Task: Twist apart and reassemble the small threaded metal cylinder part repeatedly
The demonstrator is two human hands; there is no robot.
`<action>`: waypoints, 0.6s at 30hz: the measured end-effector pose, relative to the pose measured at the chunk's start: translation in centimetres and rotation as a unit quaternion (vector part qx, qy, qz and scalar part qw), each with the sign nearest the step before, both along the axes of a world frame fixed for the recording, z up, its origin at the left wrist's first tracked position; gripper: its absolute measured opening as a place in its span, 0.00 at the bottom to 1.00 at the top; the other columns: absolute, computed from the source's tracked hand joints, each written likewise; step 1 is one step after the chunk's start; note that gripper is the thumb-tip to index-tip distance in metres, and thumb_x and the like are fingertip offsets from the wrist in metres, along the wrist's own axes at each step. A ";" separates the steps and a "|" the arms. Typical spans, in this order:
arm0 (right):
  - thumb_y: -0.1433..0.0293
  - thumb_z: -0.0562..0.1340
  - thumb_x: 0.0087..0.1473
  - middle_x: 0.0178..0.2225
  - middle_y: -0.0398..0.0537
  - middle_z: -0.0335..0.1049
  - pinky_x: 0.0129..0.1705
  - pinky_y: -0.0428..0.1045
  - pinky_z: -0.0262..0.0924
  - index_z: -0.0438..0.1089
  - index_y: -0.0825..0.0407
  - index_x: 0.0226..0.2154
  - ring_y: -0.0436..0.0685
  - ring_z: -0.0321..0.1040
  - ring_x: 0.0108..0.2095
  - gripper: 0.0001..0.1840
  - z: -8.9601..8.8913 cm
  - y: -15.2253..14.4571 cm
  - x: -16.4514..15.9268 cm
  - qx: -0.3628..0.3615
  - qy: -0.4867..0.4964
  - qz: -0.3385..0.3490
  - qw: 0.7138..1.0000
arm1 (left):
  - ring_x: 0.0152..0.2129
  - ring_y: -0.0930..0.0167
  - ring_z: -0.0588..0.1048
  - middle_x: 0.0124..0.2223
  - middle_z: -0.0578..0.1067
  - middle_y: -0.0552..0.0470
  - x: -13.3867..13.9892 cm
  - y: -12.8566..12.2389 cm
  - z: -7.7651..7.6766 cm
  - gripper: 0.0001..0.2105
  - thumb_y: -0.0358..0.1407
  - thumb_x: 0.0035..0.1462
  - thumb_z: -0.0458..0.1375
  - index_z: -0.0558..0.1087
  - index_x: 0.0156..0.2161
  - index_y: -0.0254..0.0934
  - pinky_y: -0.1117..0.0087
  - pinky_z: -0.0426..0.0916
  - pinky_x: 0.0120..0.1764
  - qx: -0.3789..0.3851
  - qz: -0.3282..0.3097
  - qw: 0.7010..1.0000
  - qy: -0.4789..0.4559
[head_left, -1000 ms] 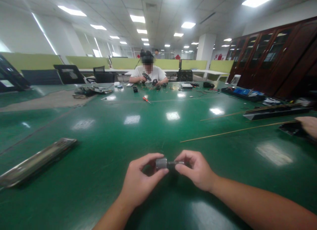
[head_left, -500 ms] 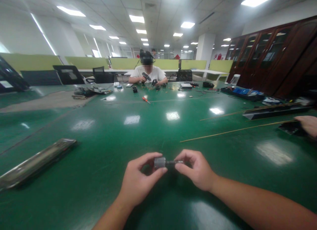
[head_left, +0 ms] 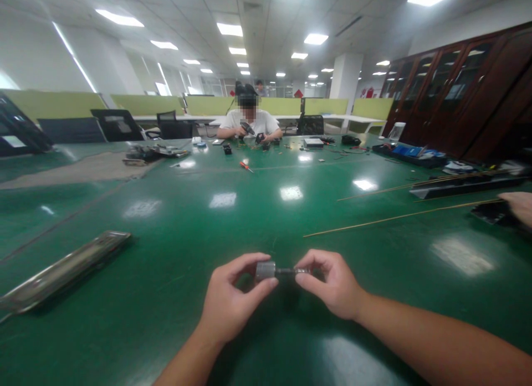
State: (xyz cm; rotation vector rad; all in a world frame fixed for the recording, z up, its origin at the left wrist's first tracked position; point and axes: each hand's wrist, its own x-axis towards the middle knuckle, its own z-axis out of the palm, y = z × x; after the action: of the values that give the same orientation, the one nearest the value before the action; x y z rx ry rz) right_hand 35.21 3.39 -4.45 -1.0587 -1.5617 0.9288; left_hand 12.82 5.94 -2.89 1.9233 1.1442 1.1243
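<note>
My left hand pinches a short silver metal cylinder between thumb and fingers. A thin dark shaft runs sideways from the cylinder's right end. On that side, my right hand grips the shaft's shiny far end with thumb and forefinger. Everything is held level just above the green tabletop. Whether the cylinder and shaft are a single piece, I cannot tell.
A long metal tray-like part lies at the left. Thin rods and a black channel lie to the right, near another person's hand. Beyond an orange screwdriver, a co-worker holds a drill.
My hands have drawn slightly apart, the cylinder shifting a little left. More of the dark shaft shows between them. Both grips stay the same.
</note>
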 end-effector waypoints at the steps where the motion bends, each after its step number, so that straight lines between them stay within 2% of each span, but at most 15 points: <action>1: 0.68 0.66 0.53 0.26 0.44 0.71 0.34 0.48 0.60 0.75 0.54 0.31 0.53 0.66 0.29 0.05 0.0 0.0 0.0 0.000 -0.001 -0.001 1.000 | 0.35 0.65 0.79 0.39 0.81 0.50 0.0 0.0 0.0 0.15 0.40 0.50 0.68 0.78 0.43 0.39 0.67 0.72 0.41 -0.002 0.001 1.000 -0.004; 18: 0.68 0.66 0.53 0.26 0.45 0.72 0.34 0.48 0.60 0.75 0.54 0.31 0.53 0.66 0.29 0.05 -0.3 0.1 0.0 0.003 0.013 -0.002 1.000 | 0.35 0.66 0.80 0.40 0.81 0.51 -0.2 0.5 -0.6 0.14 0.40 0.51 0.68 0.77 0.44 0.41 0.68 0.71 0.42 -0.013 -0.004 0.999 -0.029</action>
State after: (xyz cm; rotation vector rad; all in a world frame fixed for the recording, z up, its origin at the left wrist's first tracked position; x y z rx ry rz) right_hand 35.22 3.52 -4.76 -1.0415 -1.5390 0.9305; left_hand 12.61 6.39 -3.52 1.8619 1.1142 1.1467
